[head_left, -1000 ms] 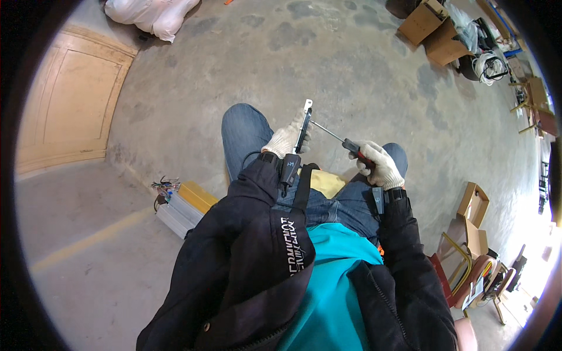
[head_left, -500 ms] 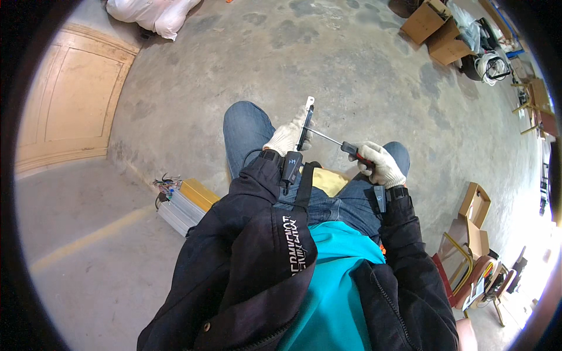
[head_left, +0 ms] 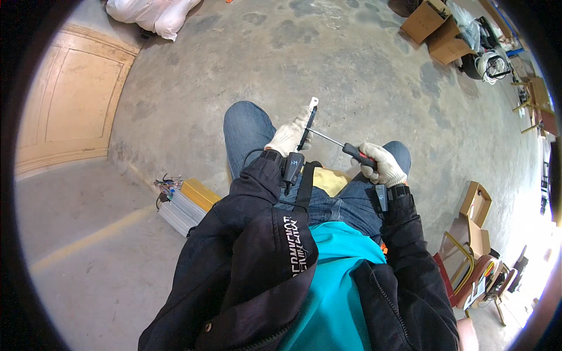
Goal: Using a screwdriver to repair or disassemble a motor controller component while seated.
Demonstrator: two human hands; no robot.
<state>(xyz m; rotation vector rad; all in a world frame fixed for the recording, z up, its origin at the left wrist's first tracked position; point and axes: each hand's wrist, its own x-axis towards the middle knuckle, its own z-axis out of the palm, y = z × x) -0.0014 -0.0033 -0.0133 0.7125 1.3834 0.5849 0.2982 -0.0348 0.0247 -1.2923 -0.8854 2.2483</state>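
In my white-gloved left hand (head_left: 286, 137) is a narrow black and white strip-shaped part (head_left: 308, 124), held on edge above my left knee. A white tab with a hole forms its far end. My right hand (head_left: 383, 163), also gloved, is wrapped round the black and red handle of a screwdriver (head_left: 355, 151). The shaft points left, and its tip meets the side of the strip near its middle. The exact spot under the tip is too small to make out. Below, between my thighs, a yellow surface (head_left: 329, 182) shows.
By my left side lie a silver and gold metal housing (head_left: 186, 210) and a bundle of wires (head_left: 168, 183). A wooden panel (head_left: 82, 96) stands at the left. Cardboard boxes (head_left: 448, 42) are at the far right, with an open carton (head_left: 475, 205) and chairs nearer.
The strip has tilted slightly, its far end shifting a little to the right. My right hand and the screwdriver handle have moved slightly, and the handle looks turned.
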